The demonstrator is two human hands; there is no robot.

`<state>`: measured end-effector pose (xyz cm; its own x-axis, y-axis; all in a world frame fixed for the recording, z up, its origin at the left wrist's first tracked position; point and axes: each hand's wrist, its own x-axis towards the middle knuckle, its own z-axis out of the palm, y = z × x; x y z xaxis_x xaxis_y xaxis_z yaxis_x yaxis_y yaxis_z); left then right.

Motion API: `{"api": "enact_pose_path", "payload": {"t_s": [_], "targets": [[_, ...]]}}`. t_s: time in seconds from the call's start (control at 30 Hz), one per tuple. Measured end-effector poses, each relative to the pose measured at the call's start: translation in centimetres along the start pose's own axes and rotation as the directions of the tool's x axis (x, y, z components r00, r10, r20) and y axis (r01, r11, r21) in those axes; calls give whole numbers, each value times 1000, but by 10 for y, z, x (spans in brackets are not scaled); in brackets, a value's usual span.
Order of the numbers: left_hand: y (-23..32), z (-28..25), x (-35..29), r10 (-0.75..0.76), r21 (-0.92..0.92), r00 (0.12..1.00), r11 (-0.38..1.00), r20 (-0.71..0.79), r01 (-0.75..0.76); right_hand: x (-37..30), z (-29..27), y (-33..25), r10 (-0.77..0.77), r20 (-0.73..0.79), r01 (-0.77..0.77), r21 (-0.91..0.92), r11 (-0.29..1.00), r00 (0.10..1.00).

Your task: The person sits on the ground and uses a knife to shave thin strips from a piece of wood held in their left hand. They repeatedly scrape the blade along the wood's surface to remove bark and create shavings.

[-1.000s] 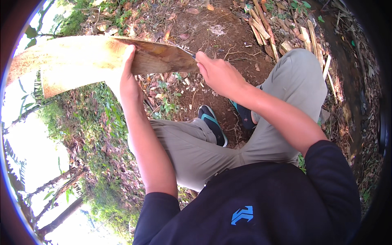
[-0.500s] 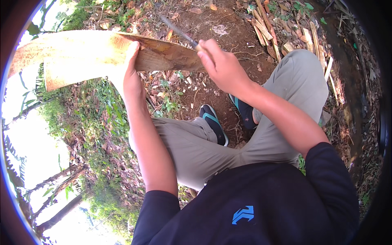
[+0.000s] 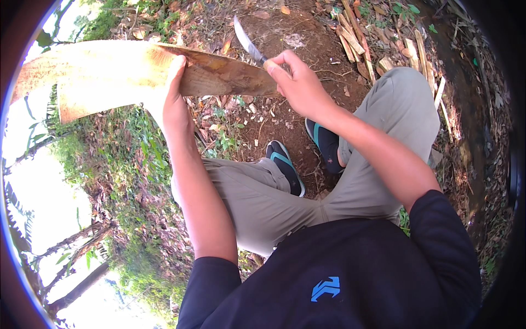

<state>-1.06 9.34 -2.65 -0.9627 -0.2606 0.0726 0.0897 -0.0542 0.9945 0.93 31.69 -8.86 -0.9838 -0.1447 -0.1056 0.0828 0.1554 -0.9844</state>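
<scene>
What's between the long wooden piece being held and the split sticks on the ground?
In the head view, the right hand, holding a knife, and beyond it brown soil lie between them.

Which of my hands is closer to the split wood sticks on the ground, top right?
Right. Your right hand, holding the knife, is just left of the sticks in view; your left hand is farther left, gripping the plank.

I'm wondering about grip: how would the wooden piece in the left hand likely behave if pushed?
The wooden piece is probably stiff, since its darker face looks like solid wood. It may twist or tip if pushed at its far end, as much of its length reaches left beyond the left hand.
</scene>
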Motion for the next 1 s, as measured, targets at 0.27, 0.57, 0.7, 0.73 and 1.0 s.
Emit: {"api": "enact_pose_path", "payload": {"t_s": [0.27,0.57,0.7,0.73,1.0], "targets": [[2,1,-2,-22,83,998,996,-62,27,-13,4,2,-197,113,226,-581,782,974],[-3,0,-1,41,45,998,998,-50,-39,10,-12,-1,385,309,-432,98,897,869],[-3,-1,1,44,46,999,998,-10,-44,5,-2,1,40,98,-41,12,999,994],[-3,1,1,31,45,999,999,-27,-29,3,3,1,-136,15,137,-52,989,991],[4,9,-5,30,100,998,995,-48,-25,-13,15,31,-74,146,147,-598,788,987]]}}
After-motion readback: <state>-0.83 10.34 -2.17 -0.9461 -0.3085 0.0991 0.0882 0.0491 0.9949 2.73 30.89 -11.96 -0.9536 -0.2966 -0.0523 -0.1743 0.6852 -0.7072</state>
